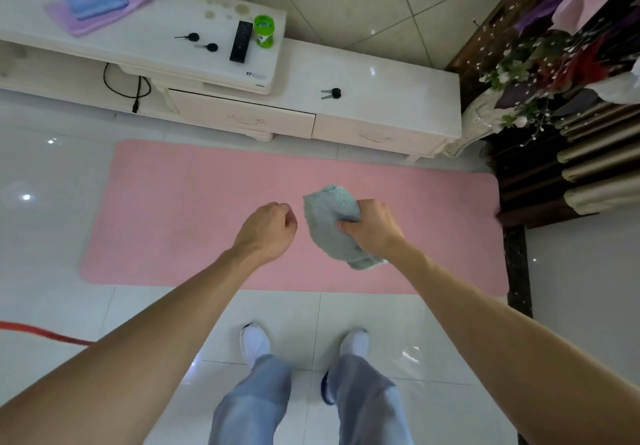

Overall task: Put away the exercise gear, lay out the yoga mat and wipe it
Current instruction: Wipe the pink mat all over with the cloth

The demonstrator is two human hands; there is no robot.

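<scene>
The pink mat (194,209) already lies flat on the floor (48,244) just beyond the feet (254,340), so probably only wiping is left: the right hand (372,228) grips a pale cloth (329,216) above it, the left hand (266,228) is curled on nothing.

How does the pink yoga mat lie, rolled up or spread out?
Spread out: the pink yoga mat lies flat on the white tiled floor, no end curled.
</scene>
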